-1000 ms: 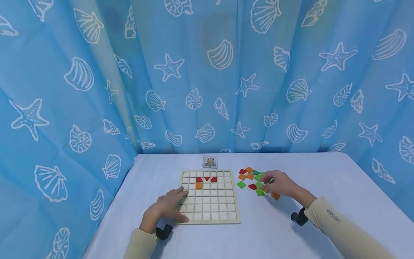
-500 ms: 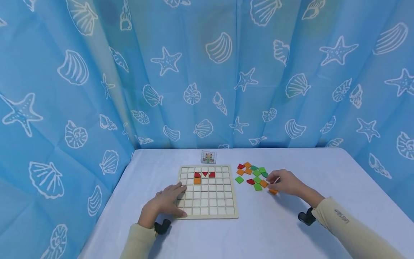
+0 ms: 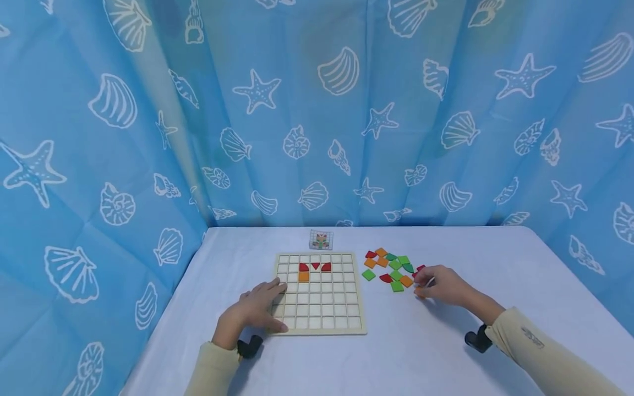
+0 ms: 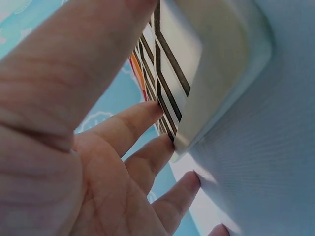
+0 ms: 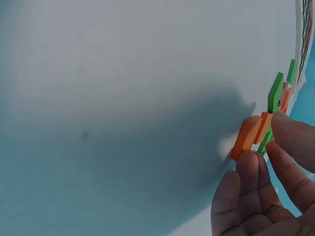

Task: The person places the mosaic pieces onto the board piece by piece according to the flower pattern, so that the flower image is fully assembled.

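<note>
My left hand [image 3: 260, 308] rests on the left edge of a pale wooden grid board [image 3: 365, 308], fingers spread. In the left wrist view, fingertips [image 4: 165, 142] lie at the board's rim, with others down by the table. On the board sit two red rounded-corner pieces, one being the left one [image 3: 304, 267], a red triangle [image 3: 315, 265] and an orange square tile [image 3: 304, 276]. At the right end of the loose tiles, my right hand [image 3: 441, 285] reaches down to an orange square tile [image 5: 245, 138]. Its fingertips touch that tile's end, with thumb and index finger apart.
Several loose green tiles [image 3: 397, 286], orange tiles [image 3: 370, 263] and red rounded pieces [image 3: 386, 278] lie right of the board. A small printed pattern card [image 3: 321, 240] sits behind the board. A blue shell-patterned curtain [image 3: 307, 137] hangs behind the white table [image 3: 346, 366].
My right hand has moved right and down from the green tiles to the orange tile at the cluster's near right end. The left hand has stayed on the board.
</note>
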Available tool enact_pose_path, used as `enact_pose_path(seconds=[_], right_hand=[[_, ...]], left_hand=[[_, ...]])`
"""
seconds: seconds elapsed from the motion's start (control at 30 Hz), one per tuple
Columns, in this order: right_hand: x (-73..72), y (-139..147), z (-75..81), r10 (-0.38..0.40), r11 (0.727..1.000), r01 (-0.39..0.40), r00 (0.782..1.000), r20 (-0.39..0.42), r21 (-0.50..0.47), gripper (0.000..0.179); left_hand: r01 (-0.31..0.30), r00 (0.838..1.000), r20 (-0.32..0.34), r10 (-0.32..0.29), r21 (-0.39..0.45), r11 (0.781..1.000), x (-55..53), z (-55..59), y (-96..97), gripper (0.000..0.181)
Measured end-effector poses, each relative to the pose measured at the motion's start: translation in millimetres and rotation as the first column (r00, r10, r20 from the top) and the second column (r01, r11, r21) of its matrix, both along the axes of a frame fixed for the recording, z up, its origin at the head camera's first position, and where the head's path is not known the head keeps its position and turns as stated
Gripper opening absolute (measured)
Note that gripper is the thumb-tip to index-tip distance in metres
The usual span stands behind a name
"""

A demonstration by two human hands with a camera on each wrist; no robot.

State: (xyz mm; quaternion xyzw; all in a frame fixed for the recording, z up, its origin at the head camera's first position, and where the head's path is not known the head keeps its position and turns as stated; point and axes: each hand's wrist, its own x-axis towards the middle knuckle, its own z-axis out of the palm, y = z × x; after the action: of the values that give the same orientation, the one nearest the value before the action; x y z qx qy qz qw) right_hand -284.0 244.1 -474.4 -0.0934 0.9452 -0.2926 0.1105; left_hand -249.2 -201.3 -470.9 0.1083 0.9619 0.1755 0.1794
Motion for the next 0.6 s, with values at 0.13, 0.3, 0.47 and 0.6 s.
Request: enact_pose_path(seconds=[0.13,0.3,0.47,0.6], right_hand=[[-1.0,-0.4,-1.4,0.0,1.0,0.0,1.0,-0.011,0.01,0.027],[-1.3,-2.3,-2.4,-0.015,0.999,0.015,1.0,0.014,0.038,0.034],[-1.9,-3.7,-4.4,-0.002,0.998,0.001,1.0,0.02,0.071,0.032],[-2.9,-2.4,-7.3,0.003,0.996,-0.005,1.0,0.021,0.095,0.03]], left_hand=[[-0.003,1.0,0.007,0.003,-0.031,1.0,-2.2,0.4,1.2,0.1],[-0.004,1.0,0.021,0.005,-0.03,1.0,-2.7,1.7,1.2,0.101],[-0.005,1.0,0.016,0.005,-0.018,1.0,-1.6,0.1,-0.4,0.101],[-0.005,1.0,0.011,0.005,-0.017,1.0,-1.1,-2.5,-0.1,0.099]])
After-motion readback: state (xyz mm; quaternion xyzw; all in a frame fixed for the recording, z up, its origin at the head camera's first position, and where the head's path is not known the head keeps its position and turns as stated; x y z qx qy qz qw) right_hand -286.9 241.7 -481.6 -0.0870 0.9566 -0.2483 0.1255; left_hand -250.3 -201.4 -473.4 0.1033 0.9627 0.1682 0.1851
